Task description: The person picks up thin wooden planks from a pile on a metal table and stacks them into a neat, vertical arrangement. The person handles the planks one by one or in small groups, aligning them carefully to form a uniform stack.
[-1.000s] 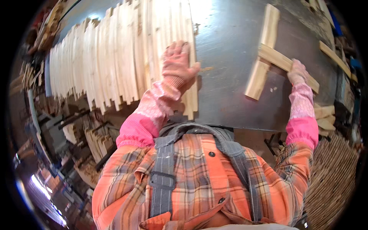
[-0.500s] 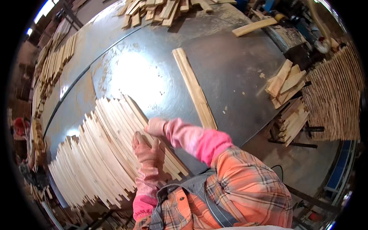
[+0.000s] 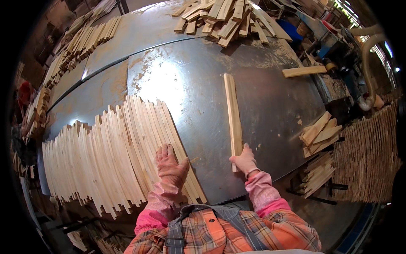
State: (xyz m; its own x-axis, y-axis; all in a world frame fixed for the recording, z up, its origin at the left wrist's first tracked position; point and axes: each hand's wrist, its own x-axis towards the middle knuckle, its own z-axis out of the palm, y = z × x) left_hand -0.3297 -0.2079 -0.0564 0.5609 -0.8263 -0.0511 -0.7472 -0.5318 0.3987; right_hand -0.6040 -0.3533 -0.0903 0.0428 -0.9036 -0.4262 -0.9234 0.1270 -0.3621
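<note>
A row of pale wooden strips (image 3: 105,156) lies side by side on the metal table at the left. My left hand (image 3: 172,164), in a pinkish glove, rests flat on the strips near the row's right edge, fingers stretched out. To the right, a single wooden strip (image 3: 232,110) lies apart from the row, pointing away from me. My right hand (image 3: 245,161) grips its near end, thumb on the left side and fingers along the right. Part of that end is hidden under the hand.
A loose heap of short boards (image 3: 228,19) lies at the table's far side. One board (image 3: 304,71) sits near machinery at the right, with a small pile (image 3: 321,134) at the right edge. Beyond stands a tall stack of strips (image 3: 366,156). More strips (image 3: 84,46) line the far left.
My right hand has left the row's right edge and moved right onto the single strip's near end. My left hand stays on the row. The view has turned and shifted.
</note>
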